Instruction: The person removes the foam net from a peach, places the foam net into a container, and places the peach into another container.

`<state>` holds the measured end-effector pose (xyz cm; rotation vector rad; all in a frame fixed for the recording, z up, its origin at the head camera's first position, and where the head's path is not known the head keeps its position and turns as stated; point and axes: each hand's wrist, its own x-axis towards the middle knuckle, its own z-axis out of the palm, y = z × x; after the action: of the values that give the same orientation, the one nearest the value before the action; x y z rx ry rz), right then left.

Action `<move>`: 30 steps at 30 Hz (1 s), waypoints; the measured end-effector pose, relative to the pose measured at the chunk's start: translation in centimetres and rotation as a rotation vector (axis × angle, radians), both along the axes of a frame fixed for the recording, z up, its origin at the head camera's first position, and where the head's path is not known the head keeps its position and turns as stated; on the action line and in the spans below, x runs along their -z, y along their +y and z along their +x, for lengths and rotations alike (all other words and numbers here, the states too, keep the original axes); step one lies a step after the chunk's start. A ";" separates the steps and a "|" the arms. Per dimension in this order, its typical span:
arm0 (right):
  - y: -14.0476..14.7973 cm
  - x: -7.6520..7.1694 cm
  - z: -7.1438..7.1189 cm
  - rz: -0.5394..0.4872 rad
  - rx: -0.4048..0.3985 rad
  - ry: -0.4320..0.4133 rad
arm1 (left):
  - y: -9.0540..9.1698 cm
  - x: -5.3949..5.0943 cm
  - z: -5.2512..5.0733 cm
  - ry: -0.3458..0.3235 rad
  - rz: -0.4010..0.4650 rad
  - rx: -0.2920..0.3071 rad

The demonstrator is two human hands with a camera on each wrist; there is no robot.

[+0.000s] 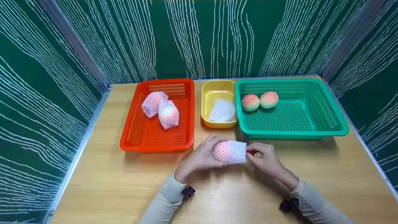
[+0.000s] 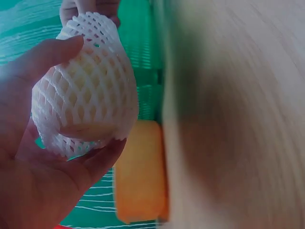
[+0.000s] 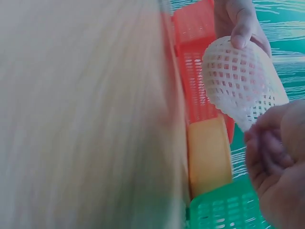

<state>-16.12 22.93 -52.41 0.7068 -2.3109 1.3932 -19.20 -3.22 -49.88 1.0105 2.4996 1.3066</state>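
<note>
A peach in a white foam net sleeve (image 1: pixel 229 151) is held above the table between both hands. My left hand (image 1: pixel 205 154) grips its rounded end, thumb on one side and fingers on the other. With thumb and fingertips my right hand (image 1: pixel 264 158) pinches the loose edge of the foam net. The left wrist view shows the net (image 2: pixel 88 90) stretched round the fruit, its pale skin visible through the mesh. In the right wrist view the net (image 3: pixel 240 78) narrows toward the pinching fingers.
At the left, a red basket (image 1: pixel 161 141) holds two net-covered peaches (image 1: pixel 168 114). A yellow bin (image 1: pixel 218 125) with white foam nets (image 1: pixel 223 110) stands in the middle. Beside it, a green basket (image 1: pixel 311 112) contains two bare peaches (image 1: pixel 269 100). Green walls with white lines surround the wooden table (image 1: pixel 102 186).
</note>
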 end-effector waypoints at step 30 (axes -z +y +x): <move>-4.0 -3.2 3.0 0.022 -0.237 0.327 | 0.3 -1.5 2.5 0.013 0.068 0.119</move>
<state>-13.15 18.95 -49.23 1.1536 -2.0398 1.2368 -16.71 -2.93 -48.41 1.1664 2.3786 1.3614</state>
